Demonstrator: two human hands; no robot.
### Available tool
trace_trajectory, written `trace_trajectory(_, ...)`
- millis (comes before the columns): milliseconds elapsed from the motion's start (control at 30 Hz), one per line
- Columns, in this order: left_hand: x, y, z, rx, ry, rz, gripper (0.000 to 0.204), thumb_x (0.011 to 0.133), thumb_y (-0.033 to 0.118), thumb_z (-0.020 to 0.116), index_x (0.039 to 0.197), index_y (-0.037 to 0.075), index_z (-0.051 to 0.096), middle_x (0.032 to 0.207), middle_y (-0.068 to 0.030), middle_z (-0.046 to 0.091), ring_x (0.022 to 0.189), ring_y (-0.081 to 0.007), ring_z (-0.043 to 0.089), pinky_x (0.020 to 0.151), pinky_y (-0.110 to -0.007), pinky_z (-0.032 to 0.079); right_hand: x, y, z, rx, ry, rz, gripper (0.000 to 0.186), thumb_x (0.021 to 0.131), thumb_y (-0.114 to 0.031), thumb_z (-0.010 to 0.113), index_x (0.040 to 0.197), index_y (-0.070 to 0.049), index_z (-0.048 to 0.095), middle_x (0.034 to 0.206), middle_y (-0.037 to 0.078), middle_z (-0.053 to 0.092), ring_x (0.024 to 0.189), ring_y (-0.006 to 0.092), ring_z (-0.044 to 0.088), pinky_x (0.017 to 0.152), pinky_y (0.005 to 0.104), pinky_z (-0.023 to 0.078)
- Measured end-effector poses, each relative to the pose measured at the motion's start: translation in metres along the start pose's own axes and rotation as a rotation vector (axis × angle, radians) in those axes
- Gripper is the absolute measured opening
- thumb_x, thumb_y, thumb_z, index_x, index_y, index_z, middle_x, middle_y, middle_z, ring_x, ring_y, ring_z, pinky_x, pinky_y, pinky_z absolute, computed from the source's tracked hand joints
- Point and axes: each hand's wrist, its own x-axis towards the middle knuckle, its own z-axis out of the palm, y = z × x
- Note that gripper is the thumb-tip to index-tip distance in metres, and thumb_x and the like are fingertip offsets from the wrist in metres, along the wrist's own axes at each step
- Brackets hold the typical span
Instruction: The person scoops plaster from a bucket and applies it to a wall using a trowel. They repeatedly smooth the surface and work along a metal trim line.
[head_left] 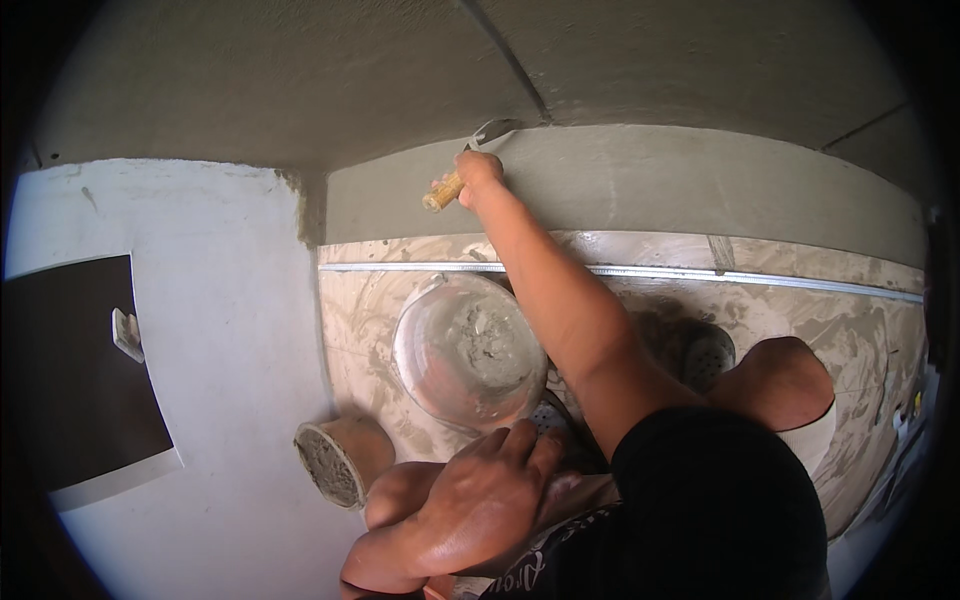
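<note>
My right hand [478,172] is closed round the wooden handle of a trowel [494,130]. Its blade touches the grey plaster where the darker upper surface meets a lighter band [680,180]. Closer to my body, my left hand [490,485] lies beside my bent knee [390,492] with its fingers curled under. Its fingertips are hidden, so I cannot see whether anything is in them. Between my arms stands a large pale bucket [405,350], with wet grey mortar [490,335] inside.
A metal straightedge [740,282] lies along the plaster band, crossing the smeared beige floor [355,300]. A smaller bucket [372,448] of mortar leans at the left. Beyond it, the pale wall [230,340] has a dark opening [80,370]. A sandal [708,355] shows near my other knee [785,380].
</note>
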Motion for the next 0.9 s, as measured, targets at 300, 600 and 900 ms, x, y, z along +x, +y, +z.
trace_trajectory(300, 0.001, 0.0, 0.001, 0.026, -0.009, -0.008, 0.048, 0.1, 0.041, 0.062, 0.128, 0.002, 0.062, 0.115, -0.0188, 0.063, 0.096, -0.0381, 0.071, 0.079, -0.044, 0.06, -0.042, -0.027, -0.002, -0.001, -0.035, -0.077, 0.033, 0.09, -0.009, 0.067, 0.121, -0.004, 0.057, 0.122, 0.016, 0.067, 0.1, 0.0272, 0.072, 0.085, 0.0446, 0.058)
trace_trajectory(600, 0.002, -0.002, 0.0, 0.02, -0.017, -0.008, 0.047, 0.1, 0.041, 0.062, 0.127, 0.003, 0.061, 0.113, -0.0183, 0.063, 0.096, -0.0374, 0.071, 0.079, -0.044, 0.06, -0.044, -0.036, -0.003, 0.101, 0.008, -0.072, 0.028, 0.102, -0.012, 0.051, 0.126, 0.0, 0.05, 0.133, 0.015, 0.062, 0.115, 0.0261, 0.066, 0.096, 0.0342, 0.055)
trace_trajectory(900, 0.005, -0.003, 0.0, 0.005, -0.029, -0.021, 0.047, 0.099, 0.041, 0.065, 0.126, 0.003, 0.062, 0.115, -0.0182, 0.064, 0.098, -0.0372, 0.071, 0.08, -0.043, 0.061, -0.049, -0.048, 0.006, 0.222, 0.03, -0.166, 0.031, 0.096, -0.003, 0.059, 0.127, 0.002, 0.057, 0.128, 0.019, 0.066, 0.115, 0.0285, 0.067, 0.097, 0.0428, 0.056)
